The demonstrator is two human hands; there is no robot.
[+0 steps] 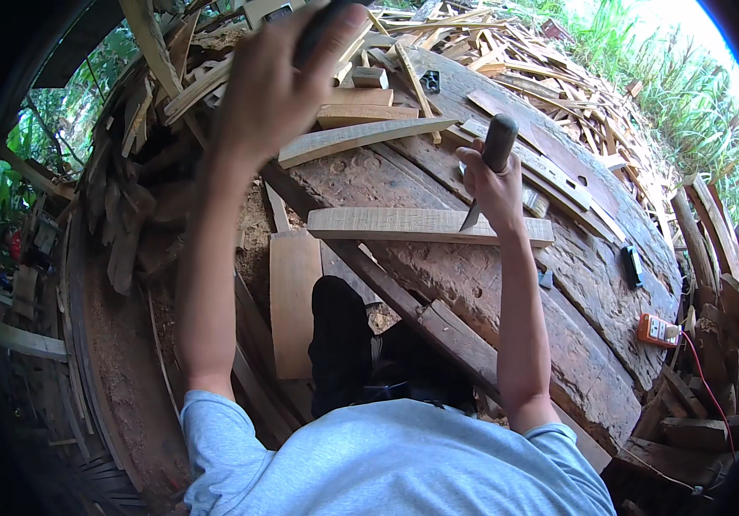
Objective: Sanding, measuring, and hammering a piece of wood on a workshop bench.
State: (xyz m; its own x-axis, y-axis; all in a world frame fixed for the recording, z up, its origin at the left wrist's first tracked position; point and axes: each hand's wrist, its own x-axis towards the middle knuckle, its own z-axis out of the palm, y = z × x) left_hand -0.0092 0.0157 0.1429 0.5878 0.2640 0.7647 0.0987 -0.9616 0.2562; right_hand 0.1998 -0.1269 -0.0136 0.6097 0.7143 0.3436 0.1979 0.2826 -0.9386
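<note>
A chisel (498,144) with a thick dark handle stands tilted in my right hand (494,185), fingers wrapped around it. Its pointed metal blade meets the upper face of a pale wooden piece (395,225), which lies crosswise on the worn workbench (438,267). High at the upper left, my left hand (270,99) is raised and somewhat blurred. It is closed on a dark, rounded tool (322,34); the upper frame edge cuts this off, so its kind is unclear.
Beyond the worked piece lie a curved board (361,140) and several wood blocks (369,77). Offcuts (550,82) pile up along the far side. An orange power socket (658,330) with a red cord and a small black object (632,267) sit at the right.
</note>
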